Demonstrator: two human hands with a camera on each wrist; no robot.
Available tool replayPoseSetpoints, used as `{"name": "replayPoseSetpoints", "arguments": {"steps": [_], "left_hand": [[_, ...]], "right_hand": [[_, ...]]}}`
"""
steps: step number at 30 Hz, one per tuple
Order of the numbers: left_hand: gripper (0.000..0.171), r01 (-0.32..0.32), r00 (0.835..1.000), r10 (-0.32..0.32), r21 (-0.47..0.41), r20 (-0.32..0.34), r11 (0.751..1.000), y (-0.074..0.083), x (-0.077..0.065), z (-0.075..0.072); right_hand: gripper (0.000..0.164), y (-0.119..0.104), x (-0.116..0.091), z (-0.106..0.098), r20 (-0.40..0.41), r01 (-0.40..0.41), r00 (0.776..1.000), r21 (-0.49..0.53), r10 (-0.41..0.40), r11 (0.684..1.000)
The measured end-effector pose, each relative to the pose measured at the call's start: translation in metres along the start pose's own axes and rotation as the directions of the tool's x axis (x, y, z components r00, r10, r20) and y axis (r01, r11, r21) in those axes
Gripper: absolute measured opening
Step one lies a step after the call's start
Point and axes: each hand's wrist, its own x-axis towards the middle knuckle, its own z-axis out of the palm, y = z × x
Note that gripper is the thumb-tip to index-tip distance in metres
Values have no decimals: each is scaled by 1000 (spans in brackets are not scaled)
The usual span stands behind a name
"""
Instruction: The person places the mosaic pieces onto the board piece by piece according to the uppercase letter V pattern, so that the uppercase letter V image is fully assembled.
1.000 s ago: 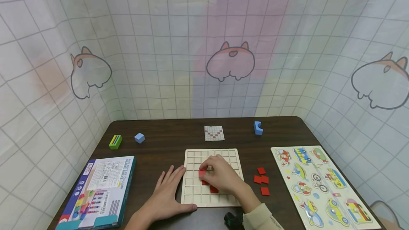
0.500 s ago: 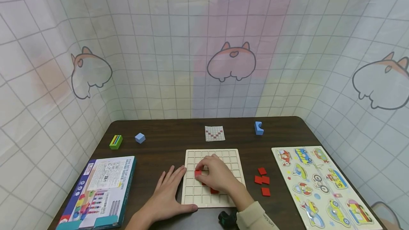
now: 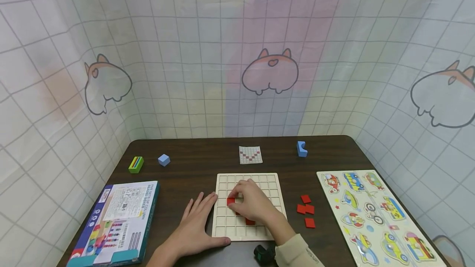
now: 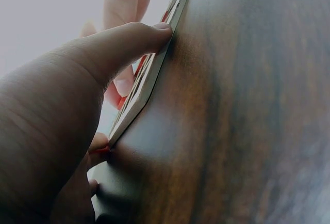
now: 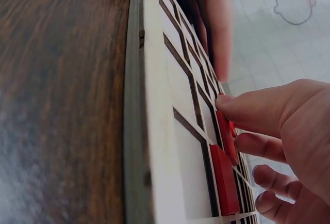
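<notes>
A pale wooden grid board (image 3: 226, 230) lies on the dark table. My right hand (image 3: 256, 203) reaches over it and pinches a red square tile (image 3: 231, 201) between thumb and fingers, down at the cells left of the middle. Another red tile (image 3: 250, 221) sits in the board nearer to me, and a third shows only partly under the fingers. In the right wrist view, red tiles (image 5: 224, 180) stand slightly proud of the grid lines. With fingers spread, my left hand (image 3: 196, 226) rests along the board's left edge, its thumb (image 4: 149, 35) at the near edge.
Several loose red tiles (image 3: 309, 223) lie right of the board. A small pattern card (image 3: 250, 155) sits behind it. Also around are a boxed toy set (image 3: 115, 221), a picture puzzle board (image 3: 371, 217), a green block (image 3: 136, 165), a blue block (image 3: 164, 160) and a blue notched block (image 3: 302, 149).
Between the first and second frames, my right hand shifted slightly left across the board with the red tile, and it has stayed about there since. The left hand keeps its place.
</notes>
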Motion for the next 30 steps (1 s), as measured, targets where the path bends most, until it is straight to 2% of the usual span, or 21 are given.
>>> {"name": "replayPoseSetpoints", "arguments": {"steps": [10, 15, 23, 30], "left_hand": [[136, 3, 1000, -3, 10, 1, 1000, -1, 1, 3], [136, 10, 1000, -10, 6, 7, 1000, -2, 0, 3], [137, 12, 1000, -12, -1, 11, 1000, -3, 1, 4], [136, 19, 1000, -19, -20, 6, 1000, -2, 1, 4]], "right_hand": [[23, 0, -7, -4, 32, 0, 999, -40, 2, 999], [16, 3, -12, -6, 16, 5, 1000, -45, -4, 999], [13, 8, -27, -18, -12, -20, 1000, 46, 20, 999], [13, 23, -44, -31, -50, -34, 998, 54, 37, 998]]}}
